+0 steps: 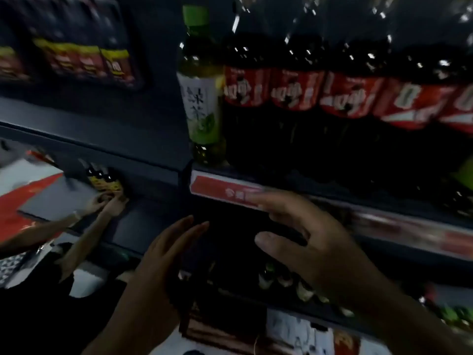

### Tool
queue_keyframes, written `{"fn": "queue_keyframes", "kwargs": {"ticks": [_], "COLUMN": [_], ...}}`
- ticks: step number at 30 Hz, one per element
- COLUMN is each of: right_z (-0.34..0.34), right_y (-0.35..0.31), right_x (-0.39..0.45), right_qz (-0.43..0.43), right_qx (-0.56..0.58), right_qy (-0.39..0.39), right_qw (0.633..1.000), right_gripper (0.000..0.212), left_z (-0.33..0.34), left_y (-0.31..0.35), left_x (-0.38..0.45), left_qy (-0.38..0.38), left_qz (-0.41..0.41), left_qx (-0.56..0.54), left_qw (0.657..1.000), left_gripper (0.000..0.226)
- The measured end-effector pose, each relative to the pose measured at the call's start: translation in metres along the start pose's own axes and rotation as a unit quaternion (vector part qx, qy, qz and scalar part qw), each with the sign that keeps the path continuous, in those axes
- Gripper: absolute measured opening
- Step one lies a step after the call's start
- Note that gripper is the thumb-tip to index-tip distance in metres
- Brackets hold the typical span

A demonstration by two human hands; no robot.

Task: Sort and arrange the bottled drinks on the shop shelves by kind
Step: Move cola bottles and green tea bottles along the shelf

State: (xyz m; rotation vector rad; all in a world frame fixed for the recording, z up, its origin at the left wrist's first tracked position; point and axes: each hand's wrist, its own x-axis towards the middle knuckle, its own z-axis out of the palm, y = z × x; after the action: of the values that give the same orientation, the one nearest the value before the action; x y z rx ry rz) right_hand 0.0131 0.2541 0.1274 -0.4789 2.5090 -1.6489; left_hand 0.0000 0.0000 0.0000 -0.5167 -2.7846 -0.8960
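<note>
Bottled drinks fill the upper shelf (294, 183): a green tea bottle (201, 98) stands at the left end, touching a row of dark cola bottles (294, 98) with red labels that runs off to the right. As the only one of its kind in that row, the tea looks like the piece to move. Both hands hang below the shelf edge, in front of the red price strip (225, 192). The left hand (163, 257) has its fingers straight and together, holding nothing; the right hand (307, 242) has its fingers spread and relaxed, also empty. More bottles (281, 280) show dimly on the shelf below, too dark to tell their kind. To do this step well, I would lift the tea by its body rather than its cap, drawing it straight out and left so it does not knock the neighbouring cola. At the far left another person's hands (107, 203) work at a lower shelf.
</note>
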Motion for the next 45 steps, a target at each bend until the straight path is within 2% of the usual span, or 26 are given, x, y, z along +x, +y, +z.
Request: {"fn": "queue_keyframes", "kwargs": {"ticks": [2, 5, 8, 12, 16, 20, 22, 24, 27, 30, 33, 35, 36, 39, 42, 45], "right_z": [-0.004, -0.009, -0.017, -0.032, -0.042, -0.052, -0.051, -0.047, -0.038, -0.027, -0.013, -0.006, -0.004, 0.006, 0.022, 0.044], "right_y": [-0.015, -0.04, -0.065, -0.104, -0.136, -0.149, -0.151, -0.151, -0.154, -0.161, -0.166, -0.166, -0.165, -0.157, -0.135, -0.099], "right_x": [0.022, 0.05, 0.074, 0.103, 0.127, 0.147, 0.15, 0.152, 0.148, 0.134, 0.108, 0.089, 0.08, 0.06, 0.04, -0.002], "right_qz": [-0.053, -0.151, -0.222, -0.256, -0.221, -0.088, -0.028, -0.02, -0.033, -0.048, -0.089, -0.12, -0.133, -0.151, -0.139, -0.058], "right_qx": [0.02, -0.051, -0.147, -0.305, -0.44, -0.552, -0.553, -0.544, -0.528, -0.521, -0.533, -0.514, -0.494, -0.401, -0.295, -0.171], "right_qy": [-0.006, 0.034, 0.101, 0.191, 0.26, 0.222, 0.199, 0.208, 0.228, 0.246, 0.27, 0.279, 0.281, 0.281, 0.27, 0.259], "right_qw": [0.998, 0.987, 0.959, 0.897, 0.831, 0.799, 0.809, 0.813, 0.818, 0.816, 0.797, 0.802, 0.812, 0.859, 0.906, 0.949], "right_gripper": [0.036, 0.039, 0.041, 0.045, 0.049, 0.058, 0.056, 0.047, 0.036, 0.033, 0.034, 0.034, 0.033, 0.028, 0.029, 0.043], "left_z": [-0.01, -0.03, -0.051, -0.068, -0.072, -0.068, -0.065, -0.063, -0.061, -0.064, -0.076, -0.087, -0.092, -0.101, -0.09, -0.057], "left_y": [0.001, 0.012, 0.027, 0.028, 0.015, 0.004, -0.001, -0.007, -0.012, -0.009, -0.001, 0.012, 0.021, 0.054, 0.077, 0.094], "left_x": [0.015, 0.048, 0.078, 0.111, 0.135, 0.142, 0.142, 0.141, 0.142, 0.14, 0.128, 0.115, 0.108, 0.084, 0.055, 0.016], "left_qy": [0.089, 0.15, 0.144, 0.115, 0.104, 0.05, 0.035, 0.027, 0.023, 0.022, 0.045, 0.038, 0.014, -0.096, -0.144, -0.179], "left_qz": [0.017, 0.064, 0.058, 0.116, 0.148, 0.188, 0.203, 0.215, 0.229, 0.223, 0.225, 0.215, 0.2, 0.153, 0.085, -0.006], "left_qx": [-0.032, 0.035, 0.037, 0.026, 0.01, -0.028, -0.047, -0.07, -0.098, -0.12, -0.152, -0.218, -0.276, -0.445, -0.509, -0.544], "left_qw": [0.995, 0.986, 0.987, 0.986, 0.983, 0.98, 0.977, 0.974, 0.968, 0.967, 0.962, 0.951, 0.94, 0.877, 0.845, 0.82], "left_gripper": [0.063, 0.053, 0.06, 0.069, 0.082, 0.085, 0.085, 0.086, 0.087, 0.089, 0.079, 0.074, 0.075, 0.084, 0.081, 0.072]}}
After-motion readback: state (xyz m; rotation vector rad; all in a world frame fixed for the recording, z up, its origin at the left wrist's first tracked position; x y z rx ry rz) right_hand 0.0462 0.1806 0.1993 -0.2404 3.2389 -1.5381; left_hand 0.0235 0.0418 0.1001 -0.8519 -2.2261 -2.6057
